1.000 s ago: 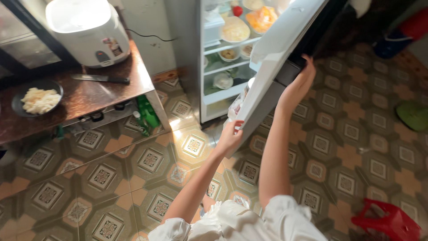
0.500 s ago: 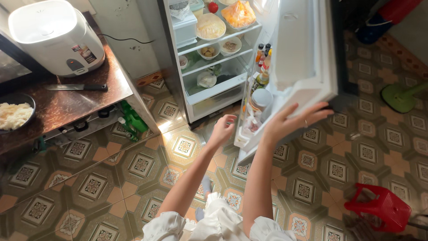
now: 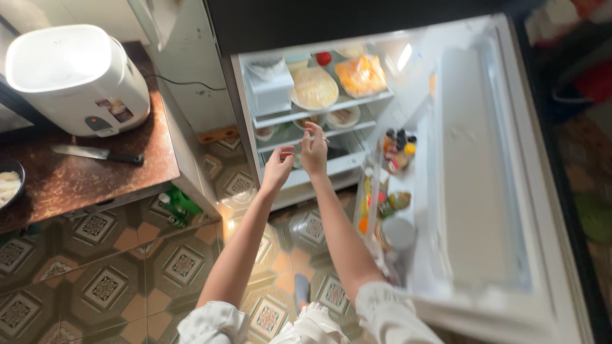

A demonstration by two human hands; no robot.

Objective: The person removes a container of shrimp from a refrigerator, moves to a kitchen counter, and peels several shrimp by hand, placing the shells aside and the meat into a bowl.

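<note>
Both the left hand point(image 3: 278, 167) and the right hand point(image 3: 314, 148) reach open and empty toward the fridge shelf point(image 3: 331, 164) edge; the open door point(image 3: 475, 178) stands at three o'clock, tiled floor point(image 3: 95, 280) below.

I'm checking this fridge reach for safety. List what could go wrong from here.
1. Both hands, left hand and right hand, reach among crowded fridge shelves; a covered plate or small bowl might get knocked out.
2. The open door holds packed bottles beside the right arm; an elbow could dislodge them.
</note>
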